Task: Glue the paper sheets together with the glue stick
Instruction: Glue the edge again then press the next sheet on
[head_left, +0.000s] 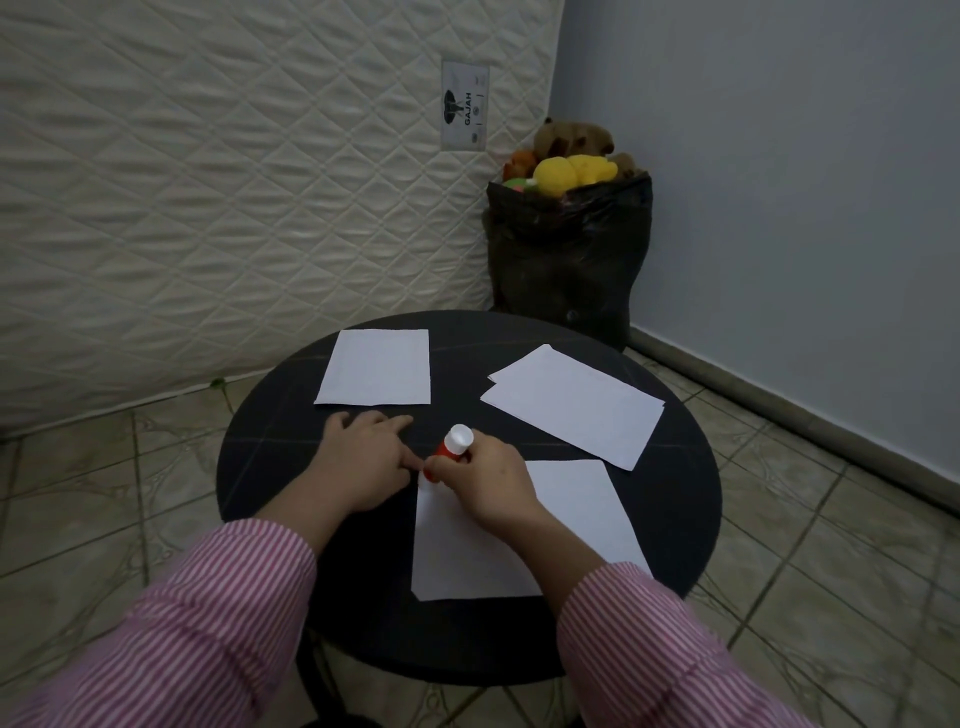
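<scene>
Our right hand (488, 480) grips the glue stick (451, 451), fingers curled round it; our left hand (358, 462) presses flat beside. We should stroke evenly along the nearest sheet (519, 540) beneath our fingers, steadying its corner.

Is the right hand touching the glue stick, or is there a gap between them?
Touching. In the head view, the right hand has its fingers curled around the red body of the glue stick, which is tilted over the top corner of the near paper sheet.

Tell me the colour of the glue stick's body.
Red glue stick, white end, gripped by the right hand; head view.
</scene>
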